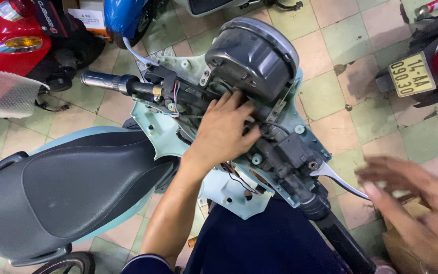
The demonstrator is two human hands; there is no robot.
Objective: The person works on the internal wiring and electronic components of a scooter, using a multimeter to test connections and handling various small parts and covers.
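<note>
Nearest is one right hand [414,203], blurry, fingers spread wide and holding nothing. Just to its left is one silver brake lever [338,178], and below that lever one black handlebar grip [343,238]. The hand does not touch either one.

A bit farther is one left hand [224,133]. Its fingers are bent and press down into the open middle of the handlebar [280,152] of a pale blue scooter. I cannot tell if it grasps anything, because the fingertips are hidden among the parts. Thin coloured wires [234,175] hang just under its wrist.

Right above this hand sits one round grey headlight housing [254,56], which blocks the view behind it. To the hand's left is a second grip [102,81]. Lower left of the arm is one black seat [72,182].

Farthest away are one red scooter [11,35] at top left and one more scooter's tail [437,61] at top right.
</note>
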